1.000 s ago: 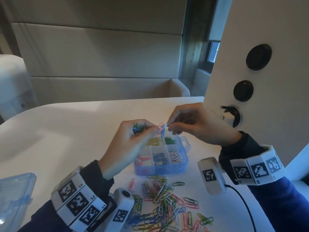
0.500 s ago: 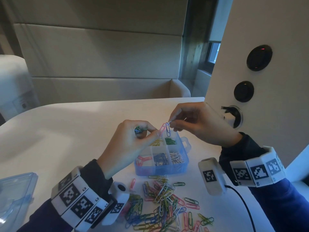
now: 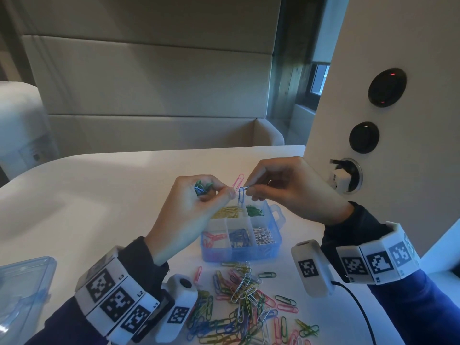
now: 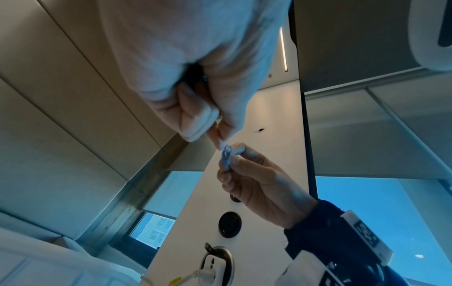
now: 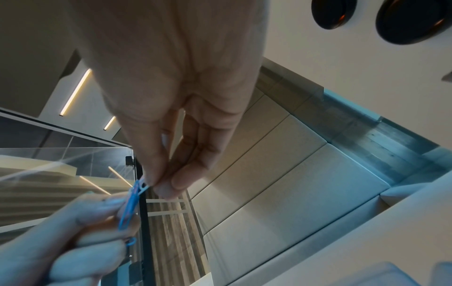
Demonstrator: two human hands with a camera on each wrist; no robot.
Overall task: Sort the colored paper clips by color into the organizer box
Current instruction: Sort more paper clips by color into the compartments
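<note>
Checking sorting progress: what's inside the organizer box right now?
The organizer box shows pink, blue and white clips in front, yellow and green behind. The left hand covers the back-left compartment.

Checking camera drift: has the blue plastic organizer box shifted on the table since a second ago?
No. The blue plastic organizer box keeps its place beside the wall socket.

Clip pile (image 3: 246,307) cut by bottom edge; lid (image 3: 20,295) cut at left

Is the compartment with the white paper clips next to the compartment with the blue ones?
Yes, in the organizer box the white clips lie directly right of the blue clips.
</note>
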